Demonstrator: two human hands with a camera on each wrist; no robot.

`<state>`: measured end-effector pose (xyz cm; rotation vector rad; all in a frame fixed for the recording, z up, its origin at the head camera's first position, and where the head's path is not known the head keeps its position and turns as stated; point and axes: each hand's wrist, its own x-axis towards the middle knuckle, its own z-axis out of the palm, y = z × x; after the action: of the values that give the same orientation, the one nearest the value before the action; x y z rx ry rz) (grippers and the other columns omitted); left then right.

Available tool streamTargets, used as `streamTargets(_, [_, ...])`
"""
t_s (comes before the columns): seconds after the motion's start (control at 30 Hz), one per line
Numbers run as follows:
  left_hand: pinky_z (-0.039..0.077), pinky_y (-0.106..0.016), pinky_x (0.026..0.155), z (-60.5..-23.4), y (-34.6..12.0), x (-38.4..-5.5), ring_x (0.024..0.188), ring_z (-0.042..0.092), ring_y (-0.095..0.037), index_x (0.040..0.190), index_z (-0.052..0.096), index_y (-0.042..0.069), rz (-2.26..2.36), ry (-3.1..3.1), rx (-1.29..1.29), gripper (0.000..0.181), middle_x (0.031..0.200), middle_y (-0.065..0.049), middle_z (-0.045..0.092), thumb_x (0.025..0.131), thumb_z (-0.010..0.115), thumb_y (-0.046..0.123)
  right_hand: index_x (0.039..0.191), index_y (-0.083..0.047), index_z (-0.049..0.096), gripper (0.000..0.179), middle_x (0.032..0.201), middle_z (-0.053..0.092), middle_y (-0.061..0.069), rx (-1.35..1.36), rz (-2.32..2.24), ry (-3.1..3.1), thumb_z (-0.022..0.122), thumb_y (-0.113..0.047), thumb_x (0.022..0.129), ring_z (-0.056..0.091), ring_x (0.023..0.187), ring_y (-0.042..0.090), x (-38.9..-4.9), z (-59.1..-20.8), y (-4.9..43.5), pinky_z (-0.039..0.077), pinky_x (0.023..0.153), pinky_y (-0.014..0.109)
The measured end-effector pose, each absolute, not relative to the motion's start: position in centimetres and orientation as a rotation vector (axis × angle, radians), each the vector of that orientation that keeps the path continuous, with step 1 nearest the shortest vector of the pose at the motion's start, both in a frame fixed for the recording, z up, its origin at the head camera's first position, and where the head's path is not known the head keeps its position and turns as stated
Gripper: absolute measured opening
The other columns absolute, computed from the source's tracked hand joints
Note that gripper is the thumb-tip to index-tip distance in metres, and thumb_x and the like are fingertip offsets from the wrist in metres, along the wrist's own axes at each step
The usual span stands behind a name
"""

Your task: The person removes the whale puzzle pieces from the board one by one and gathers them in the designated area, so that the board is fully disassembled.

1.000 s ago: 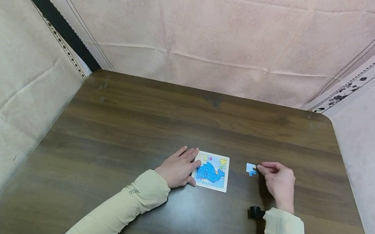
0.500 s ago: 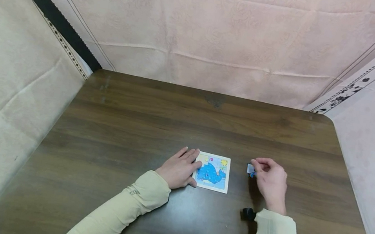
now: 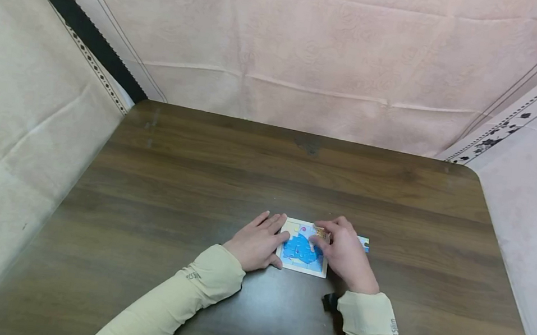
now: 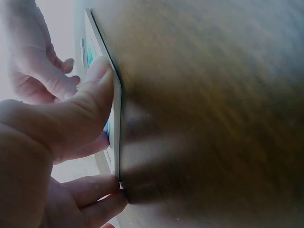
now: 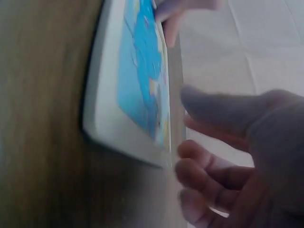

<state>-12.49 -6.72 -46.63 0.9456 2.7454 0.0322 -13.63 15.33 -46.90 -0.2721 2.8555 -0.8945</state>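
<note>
Fingers of the left hand (image 3: 253, 242): spread, fairly straight, lying along the left border of the puzzle board (image 3: 298, 270); thumb at its near left corner, one finger reaching over its picture. Left wrist view agrees: thumb against the board's edge, other fingertips at its rim. Fingers of the right hand (image 3: 346, 251): loosely bent, thumb and forefinger apart, nothing seen between them, above the board's right part. Contact there cannot be told.

Board lies flat on the brown wooden table (image 3: 223, 161); pale border, blue whale picture inside, yellow patch at its far right corner partly hidden by the right hand.

Obstructions: the right hand covers the board's right border in part, and also part of a blue piece (image 3: 365, 244) lying just beside the board, to its right. Left fingers mask some of the board's left border.

Surroundings: a small black device (image 3: 330, 302) by the right cuff, nearer the person than the board and to its right. Pale sleeves (image 3: 219, 274) on both forearms. Beyond the board, well apart, a cream cloth (image 3: 284, 50); a floral band (image 3: 519, 118) far right of it, a dark strip (image 3: 71, 22) far left.
</note>
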Motion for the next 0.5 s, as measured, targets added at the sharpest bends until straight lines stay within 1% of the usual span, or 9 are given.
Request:
streamTargets(0.1, [0.013,-0.044,0.119,-46.6,-6.7,-12.5,0.145,0.025,-0.026,0.139,0.053,0.017,0.039,2.743,0.945,0.063,0.156,-0.016,0.029,0.090,0.060,0.055,0.124,-0.013,0.068,0.043,0.101,0.052,0.008,-0.373,-0.779,2.887,0.077,-0.028,0.085,0.048,0.086,0.023,-13.5,-46.9,14.6,0.051,0.071,0.036])
streamTargets(0.2, [0.013,-0.044,0.119,-46.4,-6.7,-12.5,0.145,0.025,-0.026,0.139,0.053,0.017,0.043,2.737,0.933,0.063,0.156,-0.016,0.029,0.089,0.060,0.055,0.122,-0.012,0.069,0.042,0.101,0.052,0.008,-0.440,-0.698,2.929,0.077,-0.028,0.084,0.048,0.087,0.024,-13.4,-46.9,14.1,0.050,0.072,0.038])
streamTargets(0.33, [0.013,-0.044,0.119,-46.4,-6.7,-12.6,0.145,0.025,-0.026,0.139,0.053,0.018,0.027,2.737,0.925,0.063,0.156,-0.016,0.029,0.089,0.060,0.056,0.119,-0.010,0.071,0.039,0.102,0.053,0.010,-0.454,-0.643,2.953,0.078,-0.027,0.084,0.049,0.087,0.025,-13.3,-46.9,13.7,0.051,0.073,0.039])
streamTargets(0.5, [0.013,-0.044,0.119,-46.5,-6.6,-12.6,0.145,0.026,-0.026,0.138,0.054,0.018,0.024,2.737,0.932,0.062,0.156,-0.016,0.030,0.089,0.060,0.056,0.115,-0.007,0.071,0.038,0.106,0.054,0.012,-0.422,-0.633,2.947,0.078,-0.026,0.084,0.051,0.094,0.028,-13.1,-46.9,13.6,0.053,0.083,0.045])
